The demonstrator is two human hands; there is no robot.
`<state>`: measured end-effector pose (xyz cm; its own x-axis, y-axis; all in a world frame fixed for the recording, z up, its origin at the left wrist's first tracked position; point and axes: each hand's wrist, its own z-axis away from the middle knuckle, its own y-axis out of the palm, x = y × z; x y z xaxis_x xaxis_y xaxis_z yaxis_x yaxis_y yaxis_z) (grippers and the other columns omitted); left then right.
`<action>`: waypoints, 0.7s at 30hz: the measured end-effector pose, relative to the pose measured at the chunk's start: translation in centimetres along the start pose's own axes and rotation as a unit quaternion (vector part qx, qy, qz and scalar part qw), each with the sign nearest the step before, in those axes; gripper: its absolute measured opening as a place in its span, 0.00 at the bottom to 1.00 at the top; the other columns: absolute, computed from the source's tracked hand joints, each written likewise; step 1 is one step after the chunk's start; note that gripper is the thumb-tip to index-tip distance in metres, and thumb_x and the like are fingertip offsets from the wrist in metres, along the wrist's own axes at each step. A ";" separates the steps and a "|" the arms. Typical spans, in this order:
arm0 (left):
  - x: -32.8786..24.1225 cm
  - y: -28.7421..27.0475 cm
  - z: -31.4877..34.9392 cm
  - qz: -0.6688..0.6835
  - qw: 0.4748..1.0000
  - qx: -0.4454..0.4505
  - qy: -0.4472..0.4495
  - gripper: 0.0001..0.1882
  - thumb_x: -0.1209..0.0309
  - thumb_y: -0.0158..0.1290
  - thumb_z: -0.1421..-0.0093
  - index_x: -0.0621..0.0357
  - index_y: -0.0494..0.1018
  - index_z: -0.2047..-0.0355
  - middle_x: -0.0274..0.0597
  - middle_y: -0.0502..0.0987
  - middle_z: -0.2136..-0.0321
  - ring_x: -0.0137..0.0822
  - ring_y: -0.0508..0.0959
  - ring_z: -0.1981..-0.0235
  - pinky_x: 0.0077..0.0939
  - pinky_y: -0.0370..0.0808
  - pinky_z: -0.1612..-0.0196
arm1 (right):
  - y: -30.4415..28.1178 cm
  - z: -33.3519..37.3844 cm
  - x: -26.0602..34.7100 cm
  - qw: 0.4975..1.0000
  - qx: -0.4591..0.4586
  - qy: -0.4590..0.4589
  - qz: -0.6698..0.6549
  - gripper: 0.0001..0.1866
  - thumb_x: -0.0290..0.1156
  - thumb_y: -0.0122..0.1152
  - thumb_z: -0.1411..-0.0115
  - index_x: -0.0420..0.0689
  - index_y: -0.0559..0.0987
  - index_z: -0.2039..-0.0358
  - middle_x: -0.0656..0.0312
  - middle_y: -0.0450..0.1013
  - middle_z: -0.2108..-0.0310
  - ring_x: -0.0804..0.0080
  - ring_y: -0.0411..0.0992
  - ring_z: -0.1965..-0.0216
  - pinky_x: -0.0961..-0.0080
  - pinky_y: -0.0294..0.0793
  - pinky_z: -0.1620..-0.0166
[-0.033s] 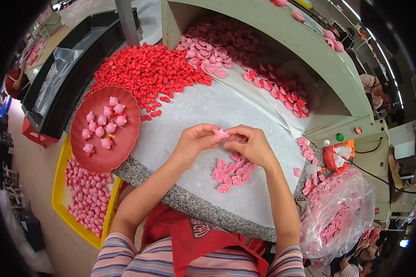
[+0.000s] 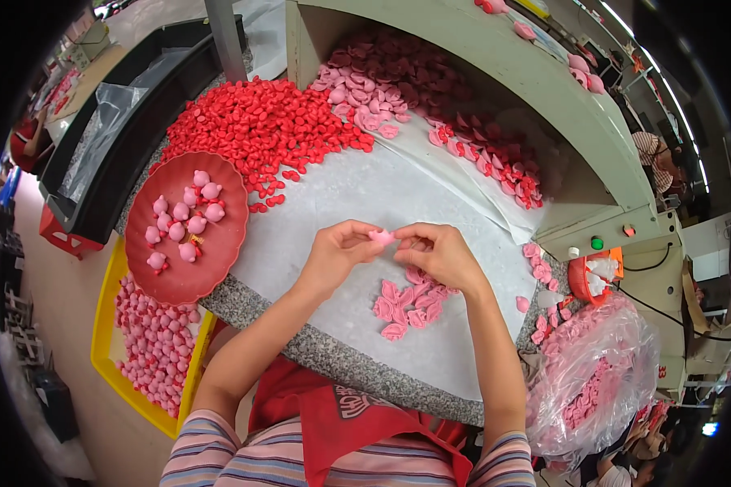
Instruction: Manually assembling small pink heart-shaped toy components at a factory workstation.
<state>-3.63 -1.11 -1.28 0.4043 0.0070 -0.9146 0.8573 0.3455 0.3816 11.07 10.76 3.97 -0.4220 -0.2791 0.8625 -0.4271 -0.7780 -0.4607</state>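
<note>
My left hand (image 2: 339, 250) and my right hand (image 2: 440, 253) meet over the middle of the white sheet. Between their fingertips is a small pink rubbery piece (image 2: 381, 236), its shape partly covered by the fingers. The left hand pinches its left side; the right thumb and forefinger close on its right tip. Just below the right hand, a loose heap of pink petal-shaped pieces (image 2: 408, 309) lies on the sheet (image 2: 333, 195).
At left, a red scalloped plate (image 2: 154, 272) holds several pink round figures with red bits, above a yellow bin (image 2: 188, 395) of similar ones. Small red pieces (image 2: 260, 114) are heaped behind. A grey-green machine housing (image 2: 536, 73) arches over more pink parts; a clear plastic bag (image 2: 625, 357) stands right.
The pink piece has shifted slightly left and turned between my fingers. Both hands keep their hold, and the surroundings look the same.
</note>
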 end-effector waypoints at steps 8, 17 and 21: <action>-0.1 -0.8 2.5 -0.077 0.992 -0.049 0.083 0.11 0.80 0.53 0.47 0.67 0.70 0.61 0.43 0.76 0.64 0.28 0.75 0.61 0.20 0.72 0.57 | 3.3 -13.9 -0.8 0.927 -0.313 -0.064 0.197 0.11 0.32 0.62 0.54 0.42 0.78 0.70 0.57 0.74 0.73 0.63 0.73 0.70 0.70 0.71 0.65; -3.0 -2.7 4.5 0.202 0.976 -0.035 0.070 0.10 0.77 0.50 0.44 0.63 0.70 0.61 0.44 0.71 0.59 0.40 0.72 0.53 0.31 0.71 0.53 | 4.0 -13.7 -1.3 0.937 -0.329 -0.053 0.102 0.10 0.32 0.63 0.53 0.41 0.75 0.74 0.60 0.73 0.74 0.69 0.71 0.75 0.71 0.70 0.71; -4.0 -2.5 4.6 0.148 0.985 -0.019 0.091 0.10 0.80 0.49 0.45 0.64 0.70 0.61 0.43 0.69 0.57 0.40 0.70 0.51 0.30 0.70 0.51 | 2.3 -4.6 2.5 0.961 -0.058 0.031 -0.269 0.08 0.28 0.56 0.45 0.38 0.74 0.66 0.64 0.73 0.76 0.83 0.68 0.79 0.87 0.66 0.78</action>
<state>-5.93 -6.38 2.02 0.5682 0.2799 -0.7738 0.6960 0.3382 0.6334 5.36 10.82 4.15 -0.1604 0.1819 0.9702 -0.6809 -0.7320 0.0247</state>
